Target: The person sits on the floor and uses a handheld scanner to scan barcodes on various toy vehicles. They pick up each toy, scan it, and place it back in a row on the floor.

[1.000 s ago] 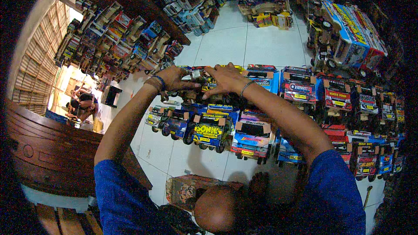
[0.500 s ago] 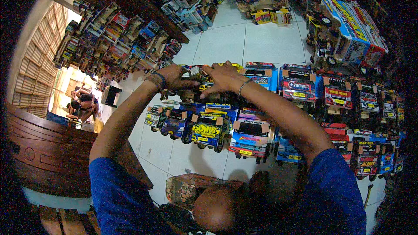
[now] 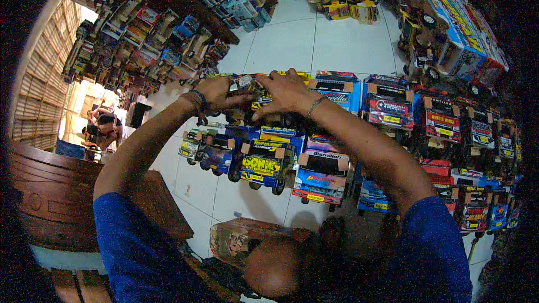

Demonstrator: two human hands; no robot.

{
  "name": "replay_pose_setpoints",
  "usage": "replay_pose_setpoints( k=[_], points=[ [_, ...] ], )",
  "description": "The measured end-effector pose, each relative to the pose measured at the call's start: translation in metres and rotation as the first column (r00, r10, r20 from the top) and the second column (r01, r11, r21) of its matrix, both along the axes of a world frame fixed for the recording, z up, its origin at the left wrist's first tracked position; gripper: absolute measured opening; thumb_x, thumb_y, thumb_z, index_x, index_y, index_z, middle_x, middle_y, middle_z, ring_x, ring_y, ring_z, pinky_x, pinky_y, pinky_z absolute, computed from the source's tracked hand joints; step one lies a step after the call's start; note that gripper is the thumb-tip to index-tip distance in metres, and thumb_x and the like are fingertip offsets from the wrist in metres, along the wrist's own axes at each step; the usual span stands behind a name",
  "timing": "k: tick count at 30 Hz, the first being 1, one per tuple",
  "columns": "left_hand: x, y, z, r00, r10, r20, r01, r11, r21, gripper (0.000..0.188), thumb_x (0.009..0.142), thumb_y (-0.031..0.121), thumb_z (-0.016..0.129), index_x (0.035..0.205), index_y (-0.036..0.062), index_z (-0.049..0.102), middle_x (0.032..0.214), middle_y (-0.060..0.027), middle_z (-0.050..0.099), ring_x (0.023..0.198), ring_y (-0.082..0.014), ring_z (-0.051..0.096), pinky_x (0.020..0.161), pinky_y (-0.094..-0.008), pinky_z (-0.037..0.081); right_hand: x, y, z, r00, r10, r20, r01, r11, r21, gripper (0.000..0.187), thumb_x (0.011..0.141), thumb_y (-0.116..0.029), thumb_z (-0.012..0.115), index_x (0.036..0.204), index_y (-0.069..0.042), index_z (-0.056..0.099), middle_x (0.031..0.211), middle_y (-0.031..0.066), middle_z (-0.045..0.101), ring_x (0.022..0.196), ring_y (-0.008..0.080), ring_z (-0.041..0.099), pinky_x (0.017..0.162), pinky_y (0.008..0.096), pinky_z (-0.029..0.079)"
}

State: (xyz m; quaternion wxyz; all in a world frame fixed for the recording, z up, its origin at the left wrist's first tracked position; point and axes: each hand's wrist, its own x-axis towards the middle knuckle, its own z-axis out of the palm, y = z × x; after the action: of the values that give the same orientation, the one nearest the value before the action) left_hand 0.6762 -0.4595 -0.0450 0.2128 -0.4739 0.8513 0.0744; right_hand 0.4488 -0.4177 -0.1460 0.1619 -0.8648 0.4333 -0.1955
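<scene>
Two rows of colourful toy trucks stand on the white tiled floor in front of me. At the left end of the back row, a small toy truck (image 3: 243, 83) sits between my hands, mostly covered by them. My left hand (image 3: 215, 93) is closed round its left side, thumb pointing right. My right hand (image 3: 287, 94) grips from the other side, fingers over the top and thumb toward the left hand. In the front row, just nearer to me, are a yellow and blue toy truck (image 3: 261, 163) and a light-blue and red one (image 3: 320, 177).
A large toy box truck (image 3: 463, 36) stands at the far right. Stacked toy trucks (image 3: 140, 45) fill the far left. Nearer are dark wooden furniture (image 3: 56, 202) and an open cardboard box (image 3: 227, 241) by my knee. Another person (image 3: 104, 126) is beyond the doorway at left.
The view has shifted slightly. Both hands stay at the same small toy truck, and the rows of trucks look unchanged.
</scene>
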Motion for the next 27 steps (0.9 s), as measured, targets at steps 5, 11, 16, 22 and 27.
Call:
replay_pose_setpoints(
  k=[5, 11, 16, 22, 27],
  points=[
    [0.008, 0.002, -0.013, 0.985, -0.111, -0.133, 0.098, 0.990, -0.106, 0.059, 0.088, 0.057, 0.068, 0.128, 0.0129, 0.065, 0.102, -0.0166, 0.075, 0.089, -0.0344, 0.073, 0.084, -0.0485, 0.056, 0.001, -0.001, -0.007, 0.995, 0.013, 0.100, -0.006, 0.998, -0.065, 0.116, 0.064, -0.085, 0.069, 0.148, -0.009, 0.044, 0.127, 0.0251, 0.061, 0.117, 0.0432, 0.061, 0.105, 0.0596, 0.038],
    [-0.004, 0.007, 0.000, 0.986, -0.104, -0.127, 0.089, 0.988, -0.123, 0.076, 0.084, 0.075, 0.062, 0.120, 0.0085, 0.070, 0.098, -0.0256, 0.072, 0.094, -0.0424, 0.071, 0.085, -0.0507, 0.056, 0.006, -0.004, -0.006, 1.000, -0.002, 0.020, 0.002, 1.000, -0.030, 0.124, 0.056, -0.088, 0.071, 0.147, -0.008, 0.044, 0.125, 0.0227, 0.064, 0.122, 0.0380, 0.060, 0.103, 0.0623, 0.036],
    [-0.001, 0.029, 0.042, 0.995, -0.104, 0.003, 0.104, 0.992, -0.065, 0.066, 0.089, 0.064, 0.063, 0.130, 0.0121, 0.066, 0.098, -0.0238, 0.073, 0.091, -0.0403, 0.072, 0.084, -0.0504, 0.056, -0.001, 0.004, 0.003, 1.000, 0.012, -0.010, -0.013, 1.000, -0.026, 0.123, 0.061, -0.090, 0.067, 0.150, -0.009, 0.041, 0.123, 0.0228, 0.063, 0.114, 0.0391, 0.062, 0.105, 0.0569, 0.035],
    [0.012, 0.081, 0.077, 0.982, -0.183, -0.040, 0.169, 0.958, -0.232, 0.051, 0.095, 0.049, 0.064, 0.128, 0.0116, 0.066, 0.098, -0.0234, 0.072, 0.085, -0.0407, 0.070, 0.077, -0.0494, 0.056, -0.027, 0.033, 0.020, 0.998, 0.057, 0.006, -0.050, 0.924, -0.379, 0.082, 0.085, -0.060, 0.070, 0.143, -0.007, 0.047, 0.122, 0.0183, 0.063, 0.102, 0.0350, 0.065, 0.101, 0.0528, 0.039],
    [0.008, 0.148, 0.079, 0.999, 0.013, -0.036, -0.014, 1.000, -0.024, 0.051, 0.091, 0.054, 0.068, 0.114, 0.0086, 0.073, 0.086, -0.0224, 0.072, 0.080, -0.0406, 0.070, 0.075, -0.0501, 0.056, -0.040, 0.091, 0.039, 0.971, 0.228, -0.067, -0.231, 0.972, -0.040, 0.057, 0.092, -0.058, 0.063, 0.112, -0.005, 0.067, 0.103, 0.0181, 0.068, 0.098, 0.0363, 0.066, 0.100, 0.0517, 0.040]
  ],
)
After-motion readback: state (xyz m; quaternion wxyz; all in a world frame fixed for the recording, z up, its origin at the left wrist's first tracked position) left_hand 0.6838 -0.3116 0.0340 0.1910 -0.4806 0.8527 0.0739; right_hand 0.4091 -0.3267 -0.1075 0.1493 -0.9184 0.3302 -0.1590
